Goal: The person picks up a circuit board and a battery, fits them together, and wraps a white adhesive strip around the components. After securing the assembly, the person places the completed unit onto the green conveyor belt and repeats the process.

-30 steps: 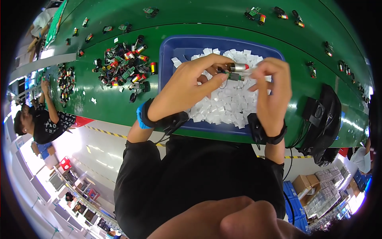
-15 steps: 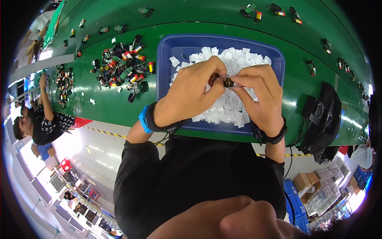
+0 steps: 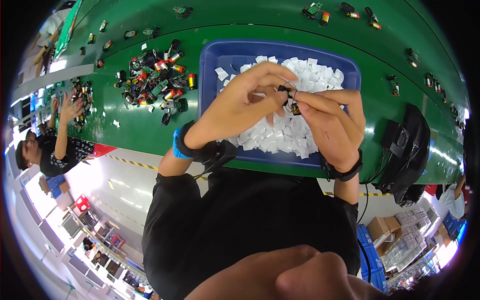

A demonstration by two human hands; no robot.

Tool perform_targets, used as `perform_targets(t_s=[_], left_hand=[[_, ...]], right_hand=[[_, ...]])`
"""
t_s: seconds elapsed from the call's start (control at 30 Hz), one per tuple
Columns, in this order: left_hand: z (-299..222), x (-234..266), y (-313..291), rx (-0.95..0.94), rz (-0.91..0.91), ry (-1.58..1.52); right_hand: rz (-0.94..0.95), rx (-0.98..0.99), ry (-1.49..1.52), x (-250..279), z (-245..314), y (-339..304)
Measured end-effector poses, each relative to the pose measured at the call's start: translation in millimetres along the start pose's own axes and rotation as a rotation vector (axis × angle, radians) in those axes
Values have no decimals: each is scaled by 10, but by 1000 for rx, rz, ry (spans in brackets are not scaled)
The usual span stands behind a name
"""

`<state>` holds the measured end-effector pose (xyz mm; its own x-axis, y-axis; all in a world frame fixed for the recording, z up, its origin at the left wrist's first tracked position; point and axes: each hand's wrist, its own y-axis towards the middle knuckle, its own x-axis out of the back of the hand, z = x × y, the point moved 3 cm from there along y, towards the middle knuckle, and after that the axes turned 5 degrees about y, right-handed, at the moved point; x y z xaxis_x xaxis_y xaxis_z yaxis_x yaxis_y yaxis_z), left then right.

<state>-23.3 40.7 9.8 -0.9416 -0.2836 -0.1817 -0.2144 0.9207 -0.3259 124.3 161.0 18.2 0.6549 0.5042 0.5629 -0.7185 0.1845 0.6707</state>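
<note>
Over the blue tray (image 3: 204,75), I hold a small wired electronic assembly (image 3: 295,108) with a dark, gold-tinted body and thin wires. Its underside is hidden by my fingers. My right hand (image 3: 334,122) pinches the assembly and its wires between thumb and fingers. From the other side, my left hand (image 3: 237,107) grips a small black end part (image 3: 283,89) with thumb and forefinger, its other fingers partly spread. Many small white squares (image 3: 280,140), looking like paper or tape, lie in the tray beneath both hands.
Left of the tray is a pile (image 3: 157,82) of circuit boards, wires and red-yellow battery-like cylinders. Similar assemblies (image 3: 314,10) lie along the far green table (image 3: 240,32). A black bag (image 3: 412,150) lies at right. A co-worker (image 3: 50,150) sits at far left.
My left fingers have opened out and shifted, now gripping the black end part. My right hand has turned and lowered slightly with the assembly. The co-worker's hand has risen off the table.
</note>
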Motion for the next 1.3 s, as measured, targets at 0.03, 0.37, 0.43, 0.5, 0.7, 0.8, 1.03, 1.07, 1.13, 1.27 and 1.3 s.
perform_targets(t_s=[0.03,0.37,0.43,0.5,0.7,0.8,1.03,1.07,1.13,1.27,1.3], left_hand=[[8,1,3,0,0,0],[115,2,10,-156,8,127],[106,8,18,-83,47,43],[58,-3,7,-78,16,133],[-17,-62,-42,-307,-41,302],[-3,-68,-31,-141,-50,325],[31,-37,-27,-311,-17,-41],[37,-37,-20,-332,-9,-75],[52,-41,-1,-356,-16,-31],[78,-31,3,-442,-55,164],[73,-26,-8,-482,-77,274]], right_hand=[[10,-19,-2,5,2,1],[43,-51,20,50,28,79],[44,5,30,42,-6,47],[42,35,4,66,-3,50],[86,104,-175,105,114,89],[37,113,-182,55,130,107],[-90,-446,239,192,33,43],[-52,-508,340,156,33,37],[-18,-572,441,98,43,24],[-70,-566,449,45,52,-7],[-65,-594,490,41,41,-20]])
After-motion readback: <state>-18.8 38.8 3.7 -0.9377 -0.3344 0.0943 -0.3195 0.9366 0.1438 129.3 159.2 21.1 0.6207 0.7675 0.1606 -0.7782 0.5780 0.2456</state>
